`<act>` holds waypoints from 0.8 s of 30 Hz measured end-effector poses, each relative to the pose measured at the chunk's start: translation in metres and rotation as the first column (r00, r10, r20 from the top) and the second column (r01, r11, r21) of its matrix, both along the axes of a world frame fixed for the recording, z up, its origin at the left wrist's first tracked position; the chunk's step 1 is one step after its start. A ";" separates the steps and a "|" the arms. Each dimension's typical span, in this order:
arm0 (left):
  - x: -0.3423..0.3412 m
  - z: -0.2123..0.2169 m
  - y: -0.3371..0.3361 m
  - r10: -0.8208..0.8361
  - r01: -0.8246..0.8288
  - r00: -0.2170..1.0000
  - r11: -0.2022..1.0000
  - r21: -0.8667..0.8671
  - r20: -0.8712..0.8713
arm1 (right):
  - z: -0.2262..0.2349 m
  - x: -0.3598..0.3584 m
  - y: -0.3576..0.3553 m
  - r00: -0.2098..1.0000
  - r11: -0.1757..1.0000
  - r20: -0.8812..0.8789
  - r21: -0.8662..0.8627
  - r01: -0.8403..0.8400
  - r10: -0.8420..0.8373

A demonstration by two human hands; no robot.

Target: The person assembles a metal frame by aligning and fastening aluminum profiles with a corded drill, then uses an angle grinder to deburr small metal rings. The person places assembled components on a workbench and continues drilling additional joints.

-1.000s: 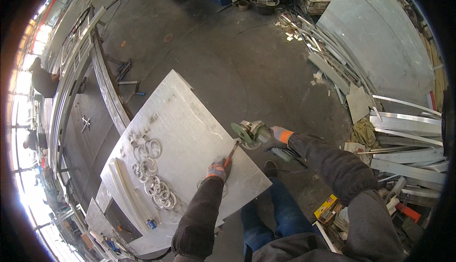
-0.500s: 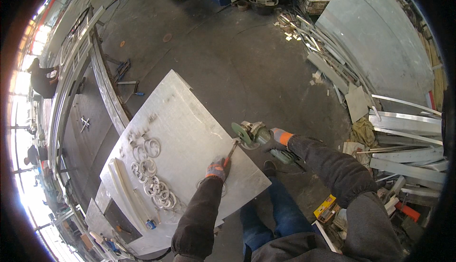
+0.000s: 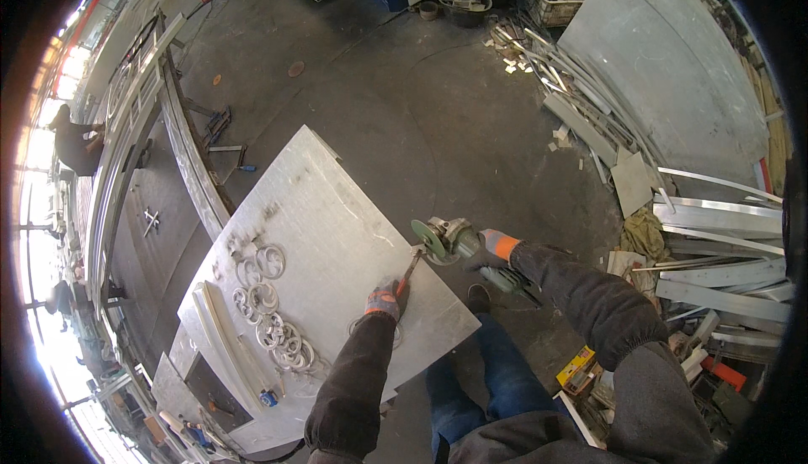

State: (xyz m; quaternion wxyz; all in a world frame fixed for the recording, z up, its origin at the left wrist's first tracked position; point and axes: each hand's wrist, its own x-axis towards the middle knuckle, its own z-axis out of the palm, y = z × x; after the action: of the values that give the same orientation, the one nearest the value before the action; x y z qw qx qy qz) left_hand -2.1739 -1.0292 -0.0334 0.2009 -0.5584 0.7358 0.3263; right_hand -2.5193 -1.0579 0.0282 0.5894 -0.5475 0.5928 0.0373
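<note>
My left hand, in a grey and orange glove, is closed on red-handled pliers above the right edge of the metal-topped table. At their tip is a small metal piece, too small to make out. My right hand, gloved alike, grips an angle grinder just off that edge. The grinder's green disc stands close to the tip of the pliers; I cannot tell whether they touch. A thin metal ring lies partly under my left forearm.
Several metal rings lie on the table's left part, beside long metal strips and a blue tape measure. Metal offcuts are piled on the right. A long curved frame stands at the left; a person is beyond it.
Hardly anything differs. The grinder and its disc have shifted very slightly, while the pliers and my left hand stay in place.
</note>
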 end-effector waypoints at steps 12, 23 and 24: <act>0.000 -0.008 0.002 0.082 -0.081 0.996 0.996 0.045 -0.027 | 0.004 0.001 0.001 0.998 0.999 -0.043 -0.028 -0.044 0.042; -0.044 -0.015 0.027 0.134 -0.137 0.954 0.991 0.005 -0.268 | 0.073 0.018 -0.019 0.979 0.986 0.122 0.053 0.157 -0.163; -0.047 -0.009 0.025 0.151 -0.158 0.950 0.987 -0.003 -0.274 | 0.077 0.019 -0.022 0.982 0.987 0.111 0.048 0.152 -0.156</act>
State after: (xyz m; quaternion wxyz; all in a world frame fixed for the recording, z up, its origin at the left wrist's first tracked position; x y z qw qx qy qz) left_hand -2.2205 -1.0044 -0.0429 0.0645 -0.5664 0.7144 0.4057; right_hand -2.4999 -1.0795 0.1053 0.6340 -0.4896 0.5979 -0.0281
